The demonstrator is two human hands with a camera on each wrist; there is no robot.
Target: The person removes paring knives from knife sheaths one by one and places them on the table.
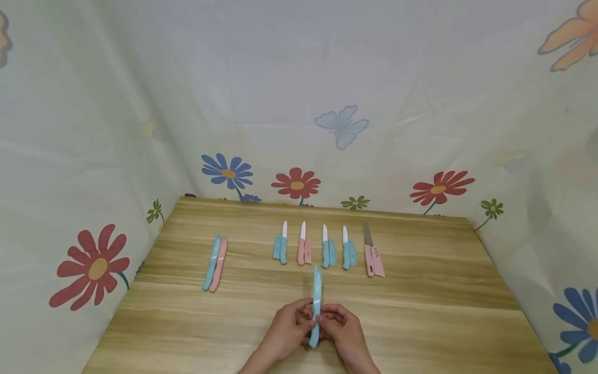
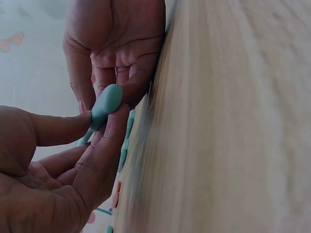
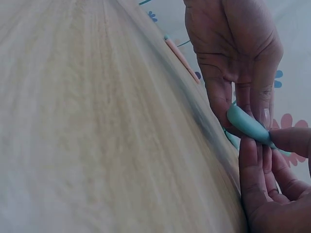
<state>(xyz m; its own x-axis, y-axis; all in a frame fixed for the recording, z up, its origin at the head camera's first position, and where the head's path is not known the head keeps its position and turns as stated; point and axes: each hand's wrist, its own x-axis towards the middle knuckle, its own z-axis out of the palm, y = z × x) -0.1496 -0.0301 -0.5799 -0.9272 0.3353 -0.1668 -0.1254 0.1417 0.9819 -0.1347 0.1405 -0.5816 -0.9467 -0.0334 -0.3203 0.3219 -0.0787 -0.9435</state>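
While our left grip (image 1: 285, 331) and right grip (image 1: 347, 331) are both pinching the sheathed blue knife (image 1: 317, 296) over the counter (image 1: 163, 322), its long axis is running away from us, the handle (image 1: 314, 337) lying between them, neither plainly nearer, and its covered tip (image 1: 317, 272) is pointing toward the row of unsheathed knives (image 1: 325, 254).

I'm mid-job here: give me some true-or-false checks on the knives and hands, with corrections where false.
1. The left hand and right hand both hold one blue knife. True.
2. That knife's blade is bare. False: no bare blade shows on it.
3. Beyond the hands, a row of five knives shows bare blades. True.
4. The pair at the head view's left is all blue. False: a second blue knife lies beside a pink knife.
5. The row's rightmost knife has a pink handle. True.
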